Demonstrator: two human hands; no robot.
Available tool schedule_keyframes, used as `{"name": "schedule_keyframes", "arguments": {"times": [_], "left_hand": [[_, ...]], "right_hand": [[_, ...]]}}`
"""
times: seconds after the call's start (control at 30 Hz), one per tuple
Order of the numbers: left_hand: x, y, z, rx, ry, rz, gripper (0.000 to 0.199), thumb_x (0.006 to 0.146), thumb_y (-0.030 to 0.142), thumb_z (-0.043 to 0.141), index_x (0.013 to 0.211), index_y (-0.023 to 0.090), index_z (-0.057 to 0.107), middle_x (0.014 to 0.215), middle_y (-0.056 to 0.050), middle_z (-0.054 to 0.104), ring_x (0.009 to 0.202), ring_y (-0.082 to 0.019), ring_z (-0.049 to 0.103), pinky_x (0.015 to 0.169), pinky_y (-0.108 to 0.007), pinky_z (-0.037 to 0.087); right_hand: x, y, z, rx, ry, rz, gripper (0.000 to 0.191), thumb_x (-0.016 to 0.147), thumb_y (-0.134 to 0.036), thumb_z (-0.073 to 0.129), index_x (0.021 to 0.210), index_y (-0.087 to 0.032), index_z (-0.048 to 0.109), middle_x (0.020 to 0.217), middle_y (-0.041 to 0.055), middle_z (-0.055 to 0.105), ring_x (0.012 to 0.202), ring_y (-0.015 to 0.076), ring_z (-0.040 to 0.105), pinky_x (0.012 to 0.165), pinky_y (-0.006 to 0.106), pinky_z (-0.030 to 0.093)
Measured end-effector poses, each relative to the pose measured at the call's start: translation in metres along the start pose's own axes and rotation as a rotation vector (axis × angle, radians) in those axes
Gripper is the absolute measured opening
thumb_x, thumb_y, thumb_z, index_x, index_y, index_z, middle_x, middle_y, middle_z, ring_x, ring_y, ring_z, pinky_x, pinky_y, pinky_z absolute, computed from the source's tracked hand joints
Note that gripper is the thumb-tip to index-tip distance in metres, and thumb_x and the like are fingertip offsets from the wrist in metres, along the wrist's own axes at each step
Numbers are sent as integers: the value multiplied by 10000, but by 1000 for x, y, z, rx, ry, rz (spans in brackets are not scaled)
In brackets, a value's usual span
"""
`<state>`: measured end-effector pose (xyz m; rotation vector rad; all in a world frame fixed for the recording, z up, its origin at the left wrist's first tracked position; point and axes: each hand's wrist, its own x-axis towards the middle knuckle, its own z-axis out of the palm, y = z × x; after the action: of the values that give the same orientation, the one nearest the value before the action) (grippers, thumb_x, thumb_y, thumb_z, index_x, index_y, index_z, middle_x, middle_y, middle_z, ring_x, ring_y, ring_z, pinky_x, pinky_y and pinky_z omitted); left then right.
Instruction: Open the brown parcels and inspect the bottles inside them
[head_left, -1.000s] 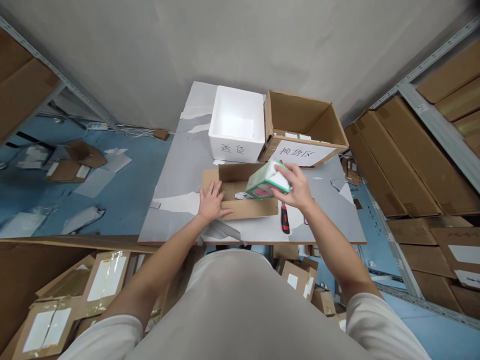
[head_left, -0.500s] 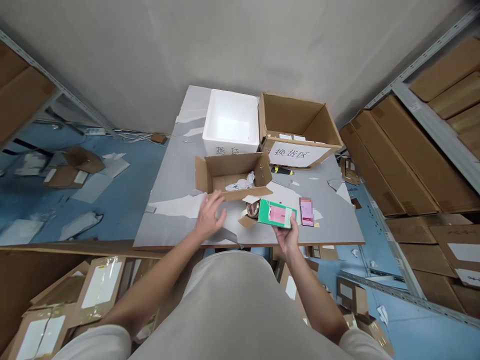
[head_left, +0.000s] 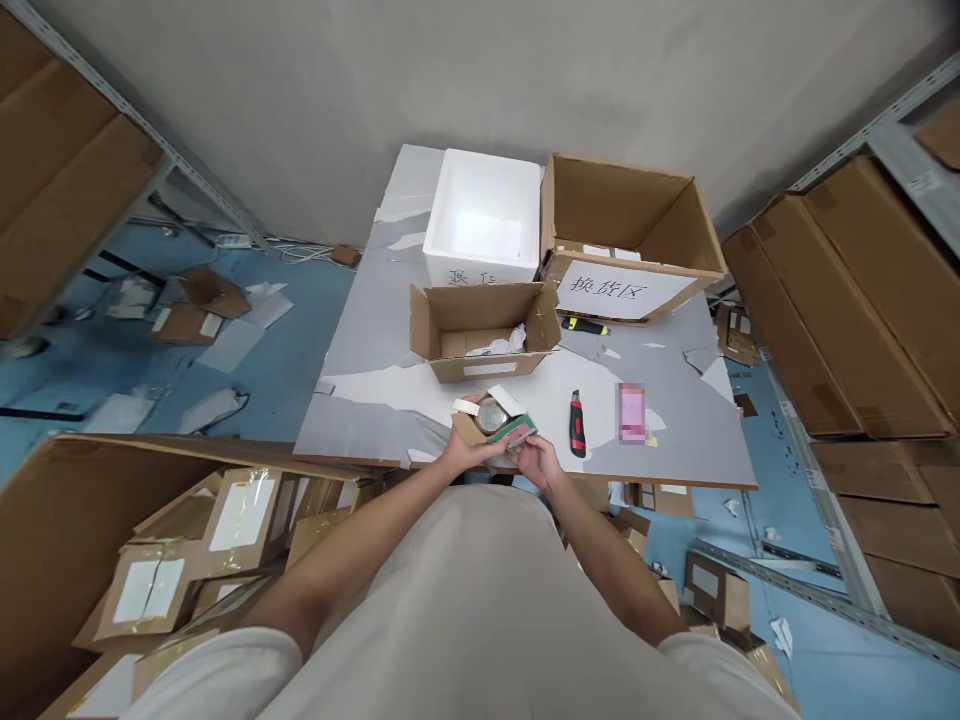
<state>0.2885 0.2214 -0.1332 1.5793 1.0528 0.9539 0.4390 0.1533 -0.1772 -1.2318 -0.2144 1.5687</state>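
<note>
A small green box with a pink picture (head_left: 516, 432) is held near the table's front edge, its open end tipped up towards me. Inside it shows a round, shiny metal end (head_left: 491, 414), with cardboard flaps folded out around it. My left hand (head_left: 466, 452) grips the box from the left and below. My right hand (head_left: 538, 462) has its fingers closed on the lower right end. Just beyond the hands stands an open brown carton (head_left: 487, 368) with crumpled white paper (head_left: 501, 345) in it. A red and black box cutter (head_left: 577, 425) lies to the right of my right hand.
At the back are a white foam box (head_left: 480, 268) and a large labelled carton (head_left: 628, 290). A yellow and black cutter (head_left: 586, 326) and a blurred pink card-like item (head_left: 631, 412) lie on the grey table (head_left: 360, 345). Boxes fill a big carton (head_left: 247, 510) and shelves (head_left: 847, 310).
My left hand has moved right and taken hold of the green box. The box has been turned and its open end raised. The red cutter has come into sight.
</note>
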Motion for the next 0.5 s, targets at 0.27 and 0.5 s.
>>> {"name": "schedule_keyframes", "arguments": {"times": [0.27,0.5], "left_hand": [[24,-36,-4,153,-228,100,688,482,234,747,1114,167,482,1116,-87,577,1028,-252,589,955,-401,472],[21,-54,-3,270,-296,65,673,479,195,730,1113,163,507,1159,-91,571,1076,-263,580,985,-388,447]], "right_hand": [[30,-15,-9,-308,28,16,402,587,-186,478,970,-181,598,750,20,644,737,174,638,771,366,516],[-2,-42,1,-628,261,-378,508,694,-156,473,1198,-209,514,1168,92,585,1101,197,548,963,387,424]]}}
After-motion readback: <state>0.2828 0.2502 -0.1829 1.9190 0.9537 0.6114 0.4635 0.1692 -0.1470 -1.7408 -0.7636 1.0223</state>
